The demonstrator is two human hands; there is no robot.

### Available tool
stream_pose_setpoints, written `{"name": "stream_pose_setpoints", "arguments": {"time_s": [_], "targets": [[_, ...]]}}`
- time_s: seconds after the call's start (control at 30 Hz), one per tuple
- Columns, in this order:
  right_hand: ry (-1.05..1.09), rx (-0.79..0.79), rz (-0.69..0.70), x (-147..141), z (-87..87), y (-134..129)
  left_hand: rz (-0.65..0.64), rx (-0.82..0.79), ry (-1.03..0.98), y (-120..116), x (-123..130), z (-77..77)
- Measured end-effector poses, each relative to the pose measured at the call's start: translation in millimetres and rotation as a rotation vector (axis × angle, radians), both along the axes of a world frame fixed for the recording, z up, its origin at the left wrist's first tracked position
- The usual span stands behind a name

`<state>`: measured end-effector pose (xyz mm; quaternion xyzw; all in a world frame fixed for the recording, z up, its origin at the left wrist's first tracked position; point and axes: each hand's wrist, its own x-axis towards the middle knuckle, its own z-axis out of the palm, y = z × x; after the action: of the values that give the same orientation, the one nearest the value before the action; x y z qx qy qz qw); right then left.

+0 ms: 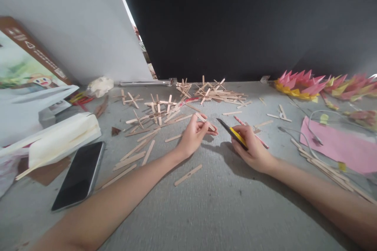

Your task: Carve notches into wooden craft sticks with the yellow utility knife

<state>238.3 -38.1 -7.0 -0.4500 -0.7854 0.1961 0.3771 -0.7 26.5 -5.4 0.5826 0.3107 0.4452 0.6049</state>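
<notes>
Watching remotely, I see the left hand (pixel 193 136) pinching a wooden stick (pixel 205 121) over the tabletop (pixel 206 211), seemingly to steady it; the right hand (pixel 252 150) grips a yellow-black cutter (pixel 238 136), tip angled far-left, presumably for control.

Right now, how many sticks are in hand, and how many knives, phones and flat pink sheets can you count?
Wooden stick, in the left fingers: 1
Knife, in the right fingers: 1
Phone: 1
Flat pink sheet: 1
Total: 4
</notes>
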Motion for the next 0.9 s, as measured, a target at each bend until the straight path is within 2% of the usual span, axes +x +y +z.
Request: {"name": "stream_pose_setpoints", "arguments": {"time_s": [0.13, 0.23, 0.4, 0.5, 0.7, 0.9], "targets": [[-0.081, 0.085, -0.024, 6, -10.3, 6, -0.020, 0.000, 0.005, -2, 1, 1.4], [-0.113, 0.075, -0.035, 8, -15.1, 6, -0.021, 0.009, 0.023, -2, 0, 0.9], [-0.120, 0.033, -0.052, 4, -9.3, 2, 0.020, -0.009, 0.083, -1, -1, -4.4], [-0.093, 0.021, -0.011, 1, -4.5, 1, 0.043, -0.011, 0.081, -2, 0, -6.4], [-0.012, -0.006, 0.040, 4, -6.5, 1, 0.078, -0.011, 0.061, -3, 2, -0.7], [-0.087, 0.130, 0.054, 8, -7.2, -1, 0.137, 0.008, 0.140, -4, 0, 3.5]]}}
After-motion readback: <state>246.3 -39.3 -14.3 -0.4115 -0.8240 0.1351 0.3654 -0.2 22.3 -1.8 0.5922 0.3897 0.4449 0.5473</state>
